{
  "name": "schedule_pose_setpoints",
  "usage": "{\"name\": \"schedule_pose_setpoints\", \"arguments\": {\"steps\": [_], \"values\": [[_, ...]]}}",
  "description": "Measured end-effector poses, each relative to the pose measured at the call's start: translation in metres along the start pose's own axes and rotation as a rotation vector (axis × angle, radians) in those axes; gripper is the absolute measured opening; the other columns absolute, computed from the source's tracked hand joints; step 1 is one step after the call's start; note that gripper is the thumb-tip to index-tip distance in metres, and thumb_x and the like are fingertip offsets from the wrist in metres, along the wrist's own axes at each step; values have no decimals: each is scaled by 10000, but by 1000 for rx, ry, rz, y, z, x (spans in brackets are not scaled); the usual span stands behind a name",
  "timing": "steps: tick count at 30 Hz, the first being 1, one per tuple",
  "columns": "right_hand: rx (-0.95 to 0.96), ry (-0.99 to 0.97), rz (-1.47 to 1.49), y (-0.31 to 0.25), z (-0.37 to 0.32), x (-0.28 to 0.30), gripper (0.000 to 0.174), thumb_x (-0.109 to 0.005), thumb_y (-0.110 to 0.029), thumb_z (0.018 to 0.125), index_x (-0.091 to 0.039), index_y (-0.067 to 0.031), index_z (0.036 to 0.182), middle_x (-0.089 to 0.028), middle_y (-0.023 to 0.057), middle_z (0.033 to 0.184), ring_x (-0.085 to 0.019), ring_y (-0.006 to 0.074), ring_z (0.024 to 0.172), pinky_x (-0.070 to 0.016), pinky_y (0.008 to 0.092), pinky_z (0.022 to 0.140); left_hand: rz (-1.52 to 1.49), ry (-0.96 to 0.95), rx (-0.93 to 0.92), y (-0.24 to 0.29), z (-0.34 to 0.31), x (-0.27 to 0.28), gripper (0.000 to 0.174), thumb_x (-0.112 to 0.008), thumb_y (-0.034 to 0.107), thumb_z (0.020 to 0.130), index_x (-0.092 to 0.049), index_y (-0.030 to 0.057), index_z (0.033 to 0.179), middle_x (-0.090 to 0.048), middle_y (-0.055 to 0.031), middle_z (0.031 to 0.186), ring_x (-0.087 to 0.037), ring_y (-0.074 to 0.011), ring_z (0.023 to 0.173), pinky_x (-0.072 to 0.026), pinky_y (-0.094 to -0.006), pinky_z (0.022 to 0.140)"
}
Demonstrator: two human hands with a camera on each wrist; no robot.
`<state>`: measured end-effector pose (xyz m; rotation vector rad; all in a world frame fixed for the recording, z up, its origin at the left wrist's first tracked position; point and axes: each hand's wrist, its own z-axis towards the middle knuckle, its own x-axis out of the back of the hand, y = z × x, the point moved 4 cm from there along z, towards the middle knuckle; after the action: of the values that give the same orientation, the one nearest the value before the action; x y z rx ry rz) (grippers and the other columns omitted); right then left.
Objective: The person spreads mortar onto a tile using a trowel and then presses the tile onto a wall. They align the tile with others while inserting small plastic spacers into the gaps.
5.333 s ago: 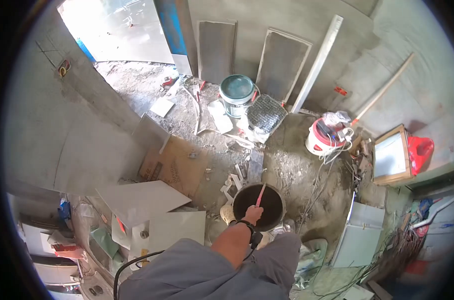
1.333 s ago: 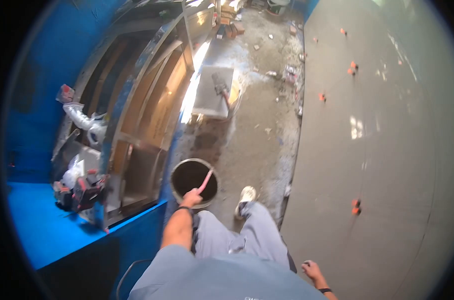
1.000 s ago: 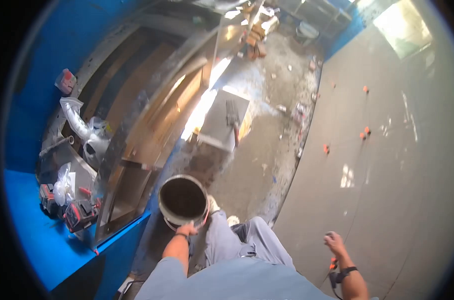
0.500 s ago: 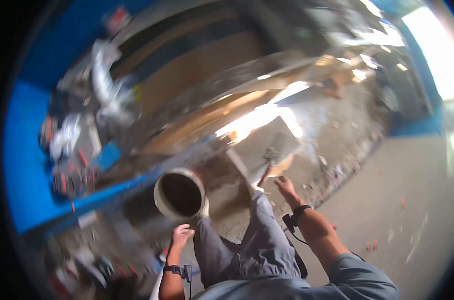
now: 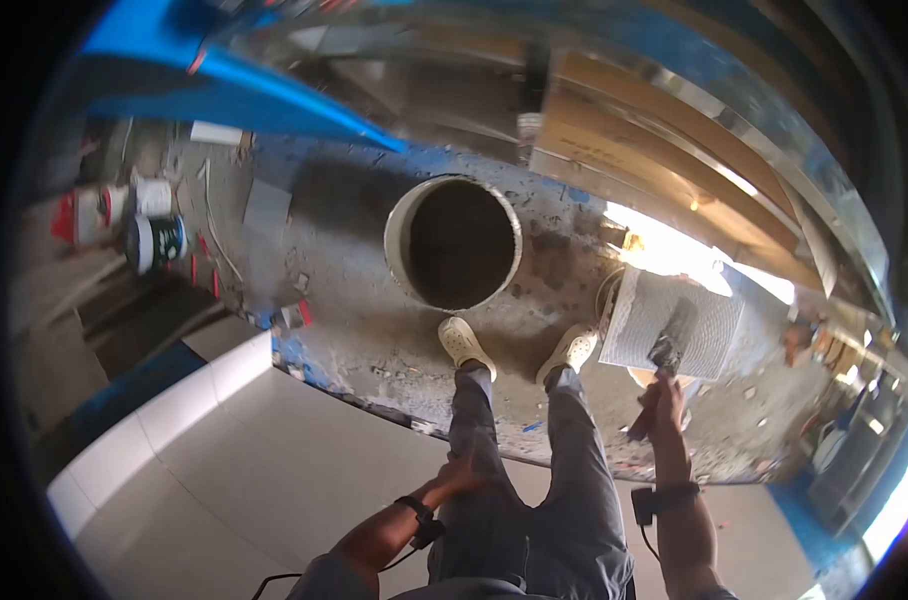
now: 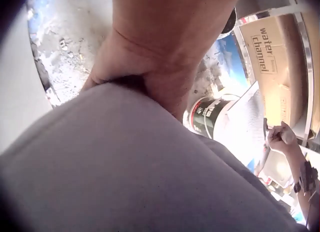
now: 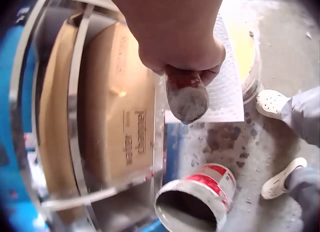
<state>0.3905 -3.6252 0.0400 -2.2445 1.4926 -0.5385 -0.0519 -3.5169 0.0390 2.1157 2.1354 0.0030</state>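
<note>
My right hand (image 5: 664, 402) grips the handle of a mortar-smeared trowel (image 5: 677, 330), its blade over a white ridged-back tile (image 5: 622, 325). In the right wrist view the reddish-brown handle end (image 7: 187, 104), caked grey, sticks out of the fist. The tile lies on top of a bucket (image 7: 251, 84). My left hand (image 5: 462, 474) rests on the left trouser leg near the knee; in the left wrist view its fingers are mostly hidden behind the leg. A mortar bucket (image 5: 399, 240) with dark grey contents stands in front of my feet; a red label (image 7: 212, 182) shows on its side.
A metal-framed rack (image 7: 75, 97) with cardboard boxes (image 7: 117, 107) stands along the far side. A blue panel edge (image 5: 304, 110) juts in at upper left. Pails (image 5: 156, 240) stand at left. Pale wall tiles (image 5: 304, 450) lie behind my feet.
Earlier my left hand carried the mortar bucket by its pink handle; it has let go and come down onto the leg. My right hand has reached down and taken the trowel. The view has turned.
</note>
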Motion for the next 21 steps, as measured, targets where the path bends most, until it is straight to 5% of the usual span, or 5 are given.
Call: {"name": "schedule_pose_setpoints", "arguments": {"steps": [6,8,10,11,21], "values": [[206,-480,-844,-36,-47,-151,333,-642,-172,868,-506,-34,1138,-603,88,816,-614,211,668,-521,373,601,-154,368,-555,-40,40,33,1147,-795,605,619,-296,16,1467,-435,-327,1377,-439,-459,1282,-401,-477,1046],[805,-564,-1446,-36,-4,-227,494,-685,-264,844,-487,-41,1238,-639,165,877,-645,323,778,-527,429,703,-70,534,-738,-56,73,15,949,-772,538,678,-426,-15,1367,-522,-295,1276,-505,-444,1184,-426,-497,993],[1225,-604,-1913,-17,58,-284,350,-605,-207,863,-523,-40,1160,-648,199,935,-659,356,813,-526,474,673,-9,396,-486,-52,46,46,829,-754,490,710,-493,-19,1310,-557,-287,1219,-524,-437,1153,-422,-500,991],[1009,-490,-2041,-24,47,-339,320,-592,-288,889,-542,-50,1097,-664,193,842,-667,371,743,-525,498,640,-69,473,-477,-57,45,52,784,-748,473,717,-514,-15,1284,-568,-279,1203,-523,-425,1161,-418,-500,996],[1587,-301,-2228,12,194,-529,140,-669,-168,780,-682,-55,862,-675,158,744,-685,351,750,-548,451,662,-370,483,-452,-68,51,93,449,-614,337,874,-581,49,1216,-605,-203,1203,-540,-352,1167,-389,-469,1013]]}}
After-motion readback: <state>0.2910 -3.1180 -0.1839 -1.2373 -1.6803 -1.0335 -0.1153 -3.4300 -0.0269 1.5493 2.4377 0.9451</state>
